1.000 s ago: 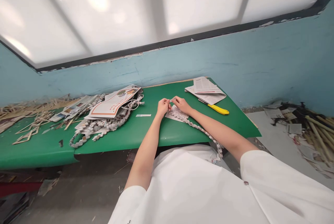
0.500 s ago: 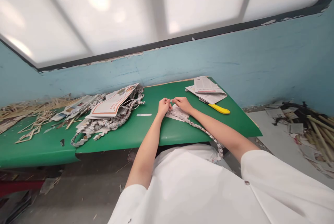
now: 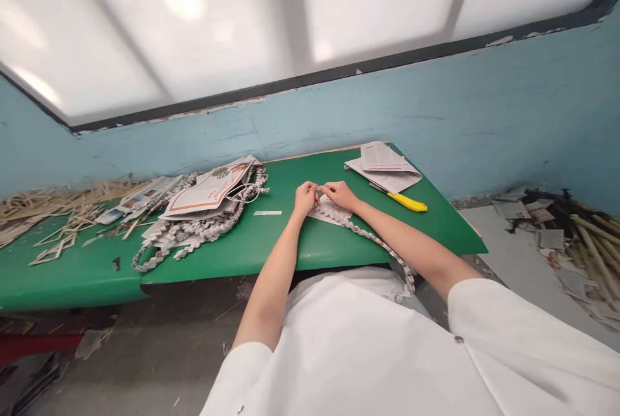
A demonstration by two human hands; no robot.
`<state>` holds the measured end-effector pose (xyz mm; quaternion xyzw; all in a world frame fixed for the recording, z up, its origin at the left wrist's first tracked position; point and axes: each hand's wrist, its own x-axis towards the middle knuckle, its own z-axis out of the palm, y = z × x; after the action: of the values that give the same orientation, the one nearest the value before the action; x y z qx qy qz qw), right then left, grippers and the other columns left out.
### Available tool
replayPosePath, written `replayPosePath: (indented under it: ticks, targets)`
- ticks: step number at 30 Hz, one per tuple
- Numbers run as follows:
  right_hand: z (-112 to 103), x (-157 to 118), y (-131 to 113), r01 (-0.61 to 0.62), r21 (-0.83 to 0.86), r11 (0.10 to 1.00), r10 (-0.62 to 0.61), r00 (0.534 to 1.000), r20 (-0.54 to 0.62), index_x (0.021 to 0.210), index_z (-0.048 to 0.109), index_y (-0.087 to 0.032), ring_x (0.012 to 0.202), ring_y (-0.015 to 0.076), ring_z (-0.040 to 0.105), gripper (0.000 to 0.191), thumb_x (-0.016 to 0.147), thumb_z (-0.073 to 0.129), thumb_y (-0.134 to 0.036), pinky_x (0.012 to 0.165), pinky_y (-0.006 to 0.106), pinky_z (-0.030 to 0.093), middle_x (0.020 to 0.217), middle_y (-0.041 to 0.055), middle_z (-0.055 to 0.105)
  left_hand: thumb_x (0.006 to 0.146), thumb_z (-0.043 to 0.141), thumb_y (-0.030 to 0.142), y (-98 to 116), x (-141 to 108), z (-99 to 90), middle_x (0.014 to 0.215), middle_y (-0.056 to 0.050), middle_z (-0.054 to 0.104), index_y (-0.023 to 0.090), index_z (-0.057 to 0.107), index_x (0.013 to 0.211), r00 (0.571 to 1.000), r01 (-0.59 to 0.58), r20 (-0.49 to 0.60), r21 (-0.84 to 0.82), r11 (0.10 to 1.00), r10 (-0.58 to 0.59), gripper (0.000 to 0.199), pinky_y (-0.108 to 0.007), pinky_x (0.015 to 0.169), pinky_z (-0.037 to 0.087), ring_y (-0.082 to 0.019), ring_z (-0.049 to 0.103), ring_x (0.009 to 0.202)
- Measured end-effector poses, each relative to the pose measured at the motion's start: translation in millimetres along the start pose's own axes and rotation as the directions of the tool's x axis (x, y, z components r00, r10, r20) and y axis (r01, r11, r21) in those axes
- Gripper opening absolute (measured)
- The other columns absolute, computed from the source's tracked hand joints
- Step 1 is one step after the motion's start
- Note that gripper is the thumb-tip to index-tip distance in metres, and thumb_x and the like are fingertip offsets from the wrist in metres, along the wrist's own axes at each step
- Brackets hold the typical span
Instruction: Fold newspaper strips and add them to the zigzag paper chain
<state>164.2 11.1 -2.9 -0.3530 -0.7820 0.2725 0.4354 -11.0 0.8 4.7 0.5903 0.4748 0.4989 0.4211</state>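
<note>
Left end of your green-covered table (image 3: 271, 245): thin pale sticks (image 3: 68, 228), then a heap of grey-white folded-paper chain (image 3: 213, 230) under a white orange-bordered printed sheet (image 3: 208, 198), then a small whitish flat strip (image 3: 267, 213). Your left hand (image 3: 305, 197) has its fingers bunched, nearly meeting your right hand (image 3: 341, 194), also bunched; can't tell what they're pinching, if anything. The grey-white zigzag paper braid (image 3: 364, 232) starts just near of them, trailing right over the near edge. Far right: yellow-handled tool (image 3: 407, 201).

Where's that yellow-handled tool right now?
In the head camera's view, the yellow-handled tool lies on the right part of the green tabletop, beside the near edge of the papers and to the right of the right hand.
</note>
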Motion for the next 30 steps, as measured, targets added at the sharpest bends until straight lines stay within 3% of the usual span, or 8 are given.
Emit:
replayPosePath:
  ticks: [6, 16, 23, 30]
  targets:
    - [1.3, 1.1, 8.0, 0.005, -0.032, 0.999, -0.004, 0.998, 0.059, 0.068, 0.068, -0.018, 0.055, 0.0142, 0.04, 0.061, 0.101, 0.048, -0.065, 0.06, 0.03, 0.033, 0.051, -0.0027, 0.045, 0.095, 0.056, 0.034, -1.2, -1.1, 0.8, 0.049, 0.004, 0.056, 0.022, 0.055, 0.074, 0.998, -0.052, 0.032, 0.057, 0.997, 0.05, 0.024, -0.024, 0.041, 0.038, -0.013, 0.052, 0.038]
    - [1.0, -1.0, 6.5, -0.006, -0.058, 0.998, 0.01, 0.998, 0.066, 0.066, 0.069, -0.017, 0.052, 0.0129, 0.036, 0.066, 0.101, 0.047, -0.068, 0.057, 0.03, 0.03, 0.049, -0.0028, 0.043, 0.094, 0.053, 0.03, 1.6, -2.7, -0.5, 0.048, 0.005, 0.055, 0.022, 0.055, 0.076, 0.993, -0.101, -0.042, 0.164, 0.981, 0.109, 0.02, -0.026, 0.049, 0.043, -0.014, 0.051, 0.04]
    - [0.2, -0.5, 5.1, 0.005, -0.046, 0.999, -0.003, 0.999, 0.05, 0.057, 0.058, -0.018, 0.051, 0.0128, 0.039, 0.065, 0.102, 0.047, -0.064, 0.06, 0.03, 0.032, 0.048, -0.0026, 0.043, 0.094, 0.052, 0.028, 4.1, -4.2, -0.4, 0.049, 0.006, 0.055, 0.023, 0.055, 0.076, 0.99, -0.106, -0.066, 0.197, 0.975, 0.121, 0.019, -0.027, 0.054, 0.045, -0.013, 0.051, 0.042]
    - [-0.2, -2.0, 2.5, 0.022, -0.046, 0.999, -0.018, 0.996, 0.089, 0.063, 0.064, -0.018, 0.051, 0.0132, 0.041, 0.065, 0.104, 0.043, -0.064, 0.061, 0.03, 0.033, 0.05, -0.0026, 0.047, 0.096, 0.051, 0.026, 5.6, -5.1, -0.5, 0.048, 0.006, 0.055, 0.023, 0.053, 0.075, 0.985, -0.118, -0.092, 0.229, 0.966, 0.143, 0.021, -0.027, 0.058, 0.046, -0.013, 0.053, 0.044]
